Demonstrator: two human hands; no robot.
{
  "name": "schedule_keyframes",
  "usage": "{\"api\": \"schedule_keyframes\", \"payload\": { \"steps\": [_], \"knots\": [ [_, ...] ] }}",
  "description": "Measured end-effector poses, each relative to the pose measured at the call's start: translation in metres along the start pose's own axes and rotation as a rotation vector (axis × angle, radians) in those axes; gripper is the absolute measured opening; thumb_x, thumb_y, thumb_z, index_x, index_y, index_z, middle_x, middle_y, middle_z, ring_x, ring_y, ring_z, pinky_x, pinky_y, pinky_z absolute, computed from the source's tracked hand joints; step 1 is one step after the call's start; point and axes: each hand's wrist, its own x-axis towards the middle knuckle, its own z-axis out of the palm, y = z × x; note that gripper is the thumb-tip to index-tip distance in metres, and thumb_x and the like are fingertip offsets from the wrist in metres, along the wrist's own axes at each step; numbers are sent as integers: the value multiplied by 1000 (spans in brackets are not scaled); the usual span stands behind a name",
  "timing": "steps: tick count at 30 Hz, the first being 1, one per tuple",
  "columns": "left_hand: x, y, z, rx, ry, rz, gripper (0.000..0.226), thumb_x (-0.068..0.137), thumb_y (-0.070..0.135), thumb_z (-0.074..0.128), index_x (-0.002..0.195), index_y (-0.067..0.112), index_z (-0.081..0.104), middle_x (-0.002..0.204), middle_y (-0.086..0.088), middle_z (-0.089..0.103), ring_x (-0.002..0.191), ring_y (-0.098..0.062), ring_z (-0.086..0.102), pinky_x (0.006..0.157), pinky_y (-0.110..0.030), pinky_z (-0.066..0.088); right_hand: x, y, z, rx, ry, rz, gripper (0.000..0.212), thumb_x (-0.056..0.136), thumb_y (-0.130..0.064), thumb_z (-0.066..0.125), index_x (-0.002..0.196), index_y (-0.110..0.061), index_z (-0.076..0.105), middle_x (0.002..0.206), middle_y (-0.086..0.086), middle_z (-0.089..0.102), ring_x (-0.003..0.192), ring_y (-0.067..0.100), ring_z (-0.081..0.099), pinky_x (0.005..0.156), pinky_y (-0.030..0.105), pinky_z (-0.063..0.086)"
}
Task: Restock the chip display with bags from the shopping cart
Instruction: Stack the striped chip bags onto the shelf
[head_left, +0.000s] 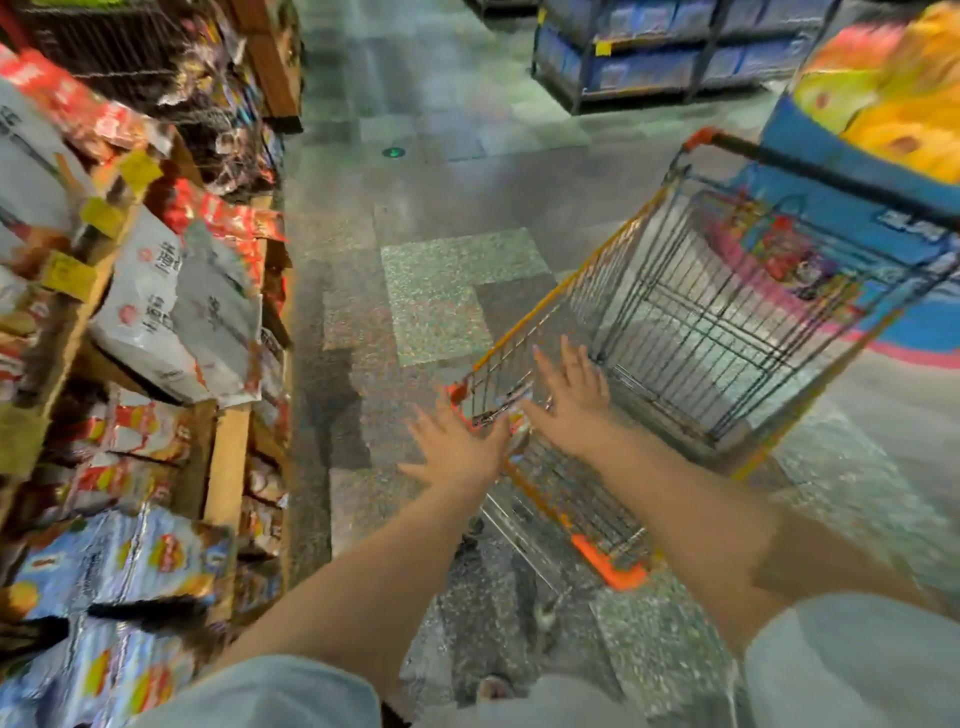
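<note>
Reaching two spread hands, left hand (457, 447) right hand (571, 400), at one cart (691, 322)

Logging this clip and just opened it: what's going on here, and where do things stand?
A person stands in a store aisle, both arms stretched toward a shopping cart. The left hand and right hand are spread open with fingers straight, near the cart's orange handle end, holding nothing. The basket looks mostly empty; the picture is too blurred to make out any bags in it. The chip display stands on the person's left, with red, white and blue bags already on its shelves.
</note>
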Motion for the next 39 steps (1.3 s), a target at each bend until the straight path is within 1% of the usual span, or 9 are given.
{"api": "schedule_keyframes", "payload": {
  "steps": [5,15,20,23,26,32,36,37,39],
  "knots": [
    [9,8,26,105,-37,26,95,87,67,50,152,36,-11,162,-5,-16,148,-29,-13,110,-66,-6,-2,42,12,0,-62,46,77,93,-68,28,149,-39,-16,155,-1,-31,143,20,-27,115,44,-13],
    [52,7,54,367,-32,37,99,85,74,44,150,35,-19,159,-4,-26,146,-32,-21,110,-65,-8,33,66,63,18,-195,27,87,91,-67,34,147,-34,-25,153,4,-35,142,25,-29,114,43,-15],
    [80,2,71,497,-14,138,99,85,75,42,149,36,-23,156,-4,-32,143,-32,-28,109,-65,-13,62,74,103,92,-227,58,98,89,-68,42,144,-32,-31,153,9,-34,143,28,-27,114,43,-14],
    [94,6,77,579,20,211,96,88,70,43,149,36,-22,156,-5,-33,142,-33,-30,106,-67,-15,81,75,129,136,-267,89,104,84,-74,40,144,-27,-32,153,11,-34,143,29,-26,115,44,-13],
    [102,5,81,603,71,197,100,86,69,47,145,40,-28,154,-3,-37,141,-32,-32,105,-69,-14,100,75,152,135,-317,107,111,81,-78,40,144,-22,-32,153,13,-33,144,30,-24,116,45,-11],
    [105,5,84,621,117,182,110,78,79,45,124,41,-46,149,0,-44,140,-36,-34,105,-72,-12,123,71,198,225,-405,94,108,87,-67,48,142,-27,-36,155,9,-31,146,37,-10,116,54,10],
    [107,3,86,622,134,174,116,75,81,48,119,42,-52,137,2,-54,138,-37,-36,105,-72,-11,141,65,221,227,-340,47,95,91,-61,38,147,-22,-28,150,14,-38,141,44,-20,116,59,7],
    [108,2,86,613,144,170,118,74,80,50,119,43,-52,135,3,-55,138,-37,-36,104,-73,-11,146,65,227,276,-322,58,90,93,-55,39,150,-20,-21,149,16,-38,140,46,-22,116,60,4],
    [109,1,87,612,145,156,120,72,81,52,117,44,-53,136,3,-55,138,-37,-37,104,-73,-12,153,65,241,380,-299,93,89,93,-43,50,152,-24,-13,145,13,-46,135,46,-30,114,65,8]
  ]
}}
